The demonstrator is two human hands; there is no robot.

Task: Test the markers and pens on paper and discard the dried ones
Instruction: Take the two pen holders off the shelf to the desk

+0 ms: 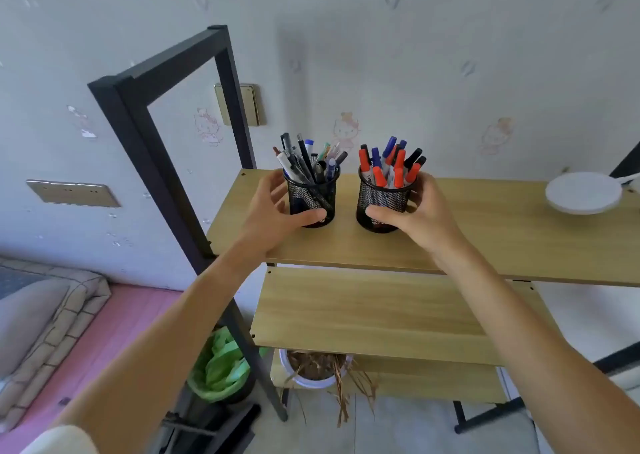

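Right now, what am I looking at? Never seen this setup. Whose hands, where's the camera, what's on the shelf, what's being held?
There is no machine here: a person wears one wide-angle camera on the head, looking forward and down, so both bare arms reach in from the bottom of the picture. The left hand curls round a black mesh cup of pens. The right hand curls round a second mesh cup of markers with red, blue and black caps. Both cups stand upright on the top wooden shelf, apart from each other. A white round object sits at the shelf's right end. Lower down are a green-lined bin and a white pot of dried plant. No paper is in view.
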